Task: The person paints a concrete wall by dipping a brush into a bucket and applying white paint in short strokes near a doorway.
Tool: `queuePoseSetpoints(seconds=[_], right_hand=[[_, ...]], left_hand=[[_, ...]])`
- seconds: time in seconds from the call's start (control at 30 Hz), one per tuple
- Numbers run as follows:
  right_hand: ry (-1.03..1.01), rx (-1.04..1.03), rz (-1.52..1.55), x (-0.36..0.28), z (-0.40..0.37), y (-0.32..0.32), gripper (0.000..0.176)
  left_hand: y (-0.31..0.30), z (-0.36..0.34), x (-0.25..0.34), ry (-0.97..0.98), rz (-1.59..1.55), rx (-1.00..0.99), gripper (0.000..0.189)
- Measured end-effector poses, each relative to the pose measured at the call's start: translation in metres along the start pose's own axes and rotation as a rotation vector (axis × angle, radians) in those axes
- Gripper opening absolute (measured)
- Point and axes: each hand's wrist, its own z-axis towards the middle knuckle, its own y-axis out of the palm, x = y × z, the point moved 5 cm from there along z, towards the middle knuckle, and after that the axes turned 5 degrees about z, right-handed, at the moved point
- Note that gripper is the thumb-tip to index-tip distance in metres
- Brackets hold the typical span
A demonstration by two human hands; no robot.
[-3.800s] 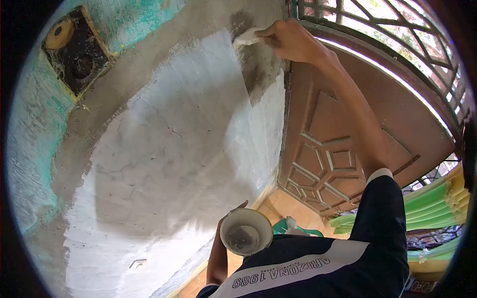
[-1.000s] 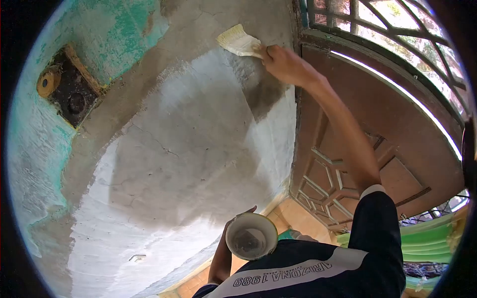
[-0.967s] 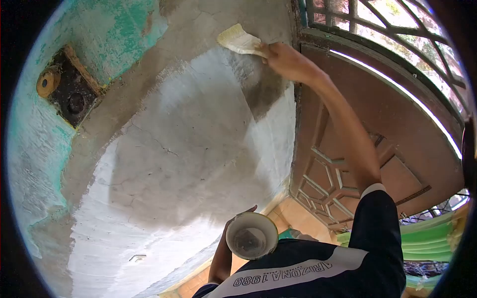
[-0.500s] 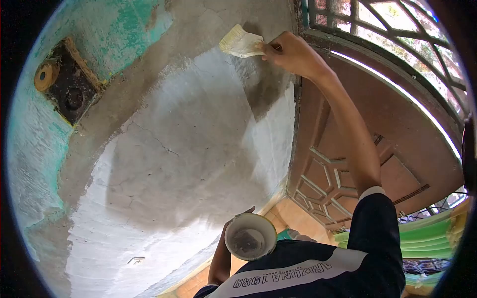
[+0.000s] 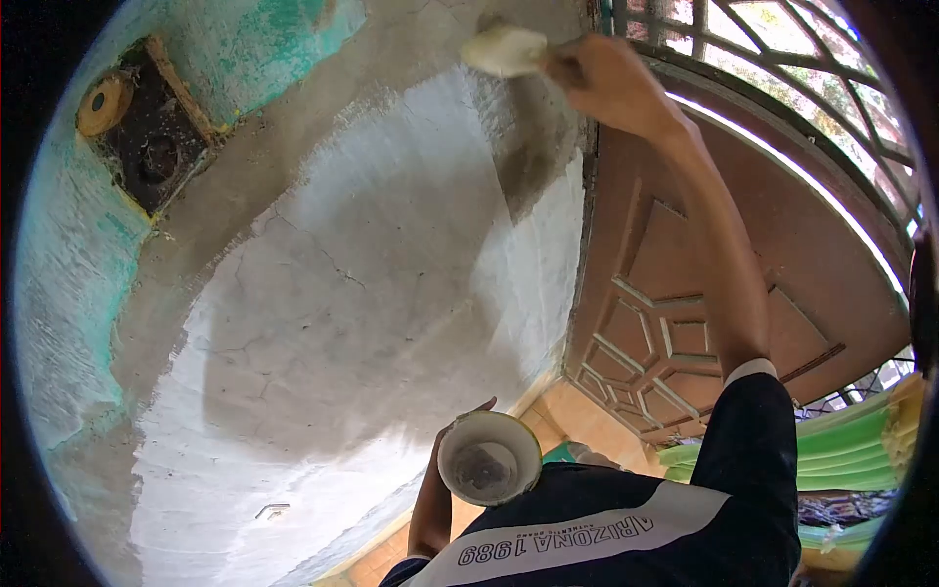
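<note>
My right hand [image 5: 614,86] is closed round the handle of a wide paintbrush [image 5: 504,52], raised high against the wall [image 5: 372,264]. The pale bristles point left and look blurred. Beneath the brush, fresh white paint borders bare grey plaster. Down by my chest, my left hand [image 5: 440,440] wraps the side of a small white paint pot [image 5: 521,442]. Greyish-white paint lies in the bottom of the pot. Part of the left hand is hidden behind it.
A brown panelled door [image 5: 724,254] stands close on the right, below a barred window [image 5: 782,59]. On the left, a dark electrical box [image 5: 152,137] is set into flaking green paint [image 5: 73,293]. Green fabric [image 5: 846,445] hangs at lower right.
My right hand has moved up and to the right with the paintbrush. The paint pot in my left hand has barely shifted, and the view has tilted slightly.
</note>
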Motion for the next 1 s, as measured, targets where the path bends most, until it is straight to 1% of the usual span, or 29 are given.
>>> queuePoseSetpoints(seconds=[0.07,0.1,0.17,0.2,0.27,0.4,0.47,0.5,0.57,0.6,0.67,0.7,0.77,0.8,0.87,1.0], right_hand=[[-0.099,-0.166,-0.184,0.004,-0.002,0.022,0.029],[-0.097,-0.165,-0.188,-0.002,-0.002,0.014,0.029],[0.011,-0.257,-0.207,-0.014,0.000,-0.007,0.025],[0.015,-0.257,-0.209,-0.013,-0.001,-0.008,0.025],[0.059,0.010,-0.178,-0.008,0.002,-0.023,0.026],[0.034,-0.041,-0.225,-0.027,0.000,0.005,0.024],[-0.058,-0.097,-0.242,-0.037,-0.005,0.023,0.027],[-0.056,-0.097,-0.244,-0.034,-0.006,0.018,0.027],[0.015,-0.102,-0.112,-0.021,-0.005,0.001,0.024],[0.013,-0.102,-0.113,-0.019,-0.004,-0.004,0.024],[0.093,0.055,-0.203,-0.012,0.000,-0.018,0.022],[0.093,0.055,-0.202,-0.010,0.003,-0.012,0.022],[-0.058,0.002,-0.256,-0.014,0.006,0.008,0.021],[-0.056,0.004,-0.257,-0.019,0.004,0.010,0.021],[-0.060,-0.084,-0.216,-0.029,0.000,0.015,0.023],[-0.092,-0.102,-0.195,-0.029,-0.002,-0.010,0.023]], left_hand=[[-0.005,-0.001,-0.002,-0.005,-0.003,-0.009,0.041],[-0.007,0.000,-0.002,-0.005,-0.005,-0.014,0.041],[-0.010,0.001,-0.003,-0.005,-0.011,-0.022,0.041],[-0.013,0.000,-0.004,-0.008,-0.012,-0.026,0.041],[-0.016,0.001,-0.004,-0.008,-0.016,-0.037,0.041],[-0.021,0.002,-0.005,-0.008,-0.028,-0.052,0.041],[-0.026,0.002,-0.006,-0.011,-0.030,-0.057,0.041],[-0.027,0.002,-0.006,-0.013,-0.033,-0.060,0.041],[-0.029,0.002,-0.007,-0.013,-0.041,-0.064,0.041],[-0.030,0.001,-0.007,-0.012,-0.045,-0.066,0.041],[-0.030,0.002,-0.007,-0.007,-0.055,-0.068,0.041],[-0.030,0.001,-0.008,-0.007,-0.058,-0.068,0.041],[-0.032,-0.001,-0.008,-0.010,-0.061,-0.070,0.041],[-0.033,-0.002,-0.008,-0.010,-0.062,-0.071,0.041],[-0.033,0.000,-0.007,-0.005,-0.069,-0.076,0.041],[-0.033,-0.003,-0.011,-0.010,-0.084,-0.078,0.040]])
